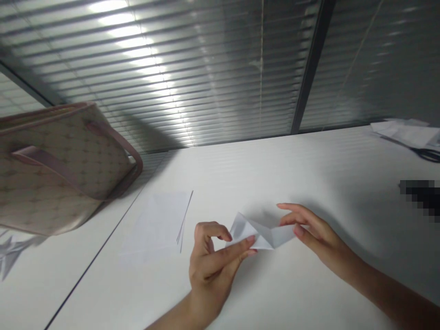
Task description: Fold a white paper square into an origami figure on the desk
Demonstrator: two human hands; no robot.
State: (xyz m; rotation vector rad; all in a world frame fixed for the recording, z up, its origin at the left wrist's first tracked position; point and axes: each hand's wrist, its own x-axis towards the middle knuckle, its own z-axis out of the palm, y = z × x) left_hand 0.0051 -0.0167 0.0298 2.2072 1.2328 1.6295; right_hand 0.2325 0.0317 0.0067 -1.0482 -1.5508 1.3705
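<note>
The left hand (209, 270) and right hand (319, 238) are pinching the folded white paper (266, 237) between them; uneven pulling could be tearing it.

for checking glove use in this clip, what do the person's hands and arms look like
The left hand and the right hand are bare, with no gloves, rings or watch showing. The nails look short. The left forearm and the right forearm are also bare, with no sleeve or cuff in view before the picture's edge.
</note>
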